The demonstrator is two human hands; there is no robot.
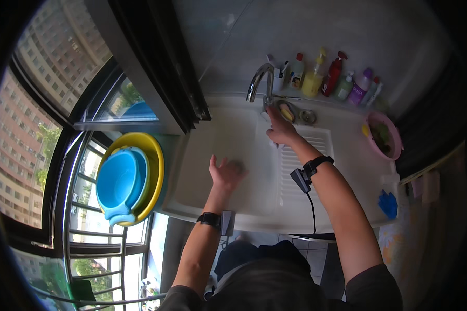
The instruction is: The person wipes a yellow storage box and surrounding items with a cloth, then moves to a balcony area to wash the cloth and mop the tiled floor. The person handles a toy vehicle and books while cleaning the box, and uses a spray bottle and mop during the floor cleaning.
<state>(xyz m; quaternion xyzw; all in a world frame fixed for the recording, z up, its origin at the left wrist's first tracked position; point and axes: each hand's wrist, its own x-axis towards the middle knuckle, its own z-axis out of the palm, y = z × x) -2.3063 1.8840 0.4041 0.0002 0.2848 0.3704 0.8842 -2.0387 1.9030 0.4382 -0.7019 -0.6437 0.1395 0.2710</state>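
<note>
My left hand hovers over the basin of a white laundry sink, fingers spread and slightly blurred, with nothing seen in it. At the back of the sink, my right hand reaches to the base of a chrome gooseneck faucet. Its index finger touches the metal there, and the other fingers are curled. Whether they hold anything is hidden. A ribbed washboard moulded into the sink lies below my right forearm. Soap bars rest in a dish beside the faucet.
Along the back wall stand several bottles, including a yellow pump bottle and a red one. A pink basin and a blue glove are at right. Stacked blue basins and a yellow basin sit left, near the window.
</note>
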